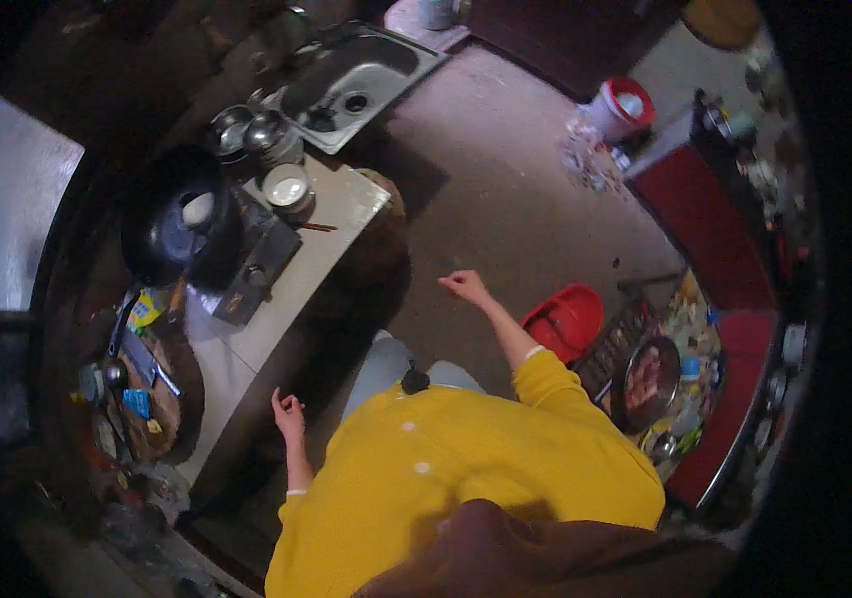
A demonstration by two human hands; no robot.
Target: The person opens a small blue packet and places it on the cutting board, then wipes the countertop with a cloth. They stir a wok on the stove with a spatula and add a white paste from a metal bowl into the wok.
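Near the counter's front edge, my left hand (289, 412) hangs in the air with its fingers loosely curled and apart, holding nothing that I can see. My right hand (465, 286) is over the floor in front of me, its fingers bent together; nothing shows in it. The red plastic basin (574, 318) lies on the floor beside my right forearm. On the counter left of me is a round wooden chopping board (164, 418) with a cleaver (140, 357) on it. Beyond it a black wok (164, 217) sits on a gas stove (255, 275).
A steel sink (366, 82) is past the stove, with metal pots (269, 134) and a white bowl (287, 185) beside it. A red-rimmed bucket (626, 108) stands near litter (592, 161) on the floor. At right, a pan with meat (646, 381) stands among several packages.
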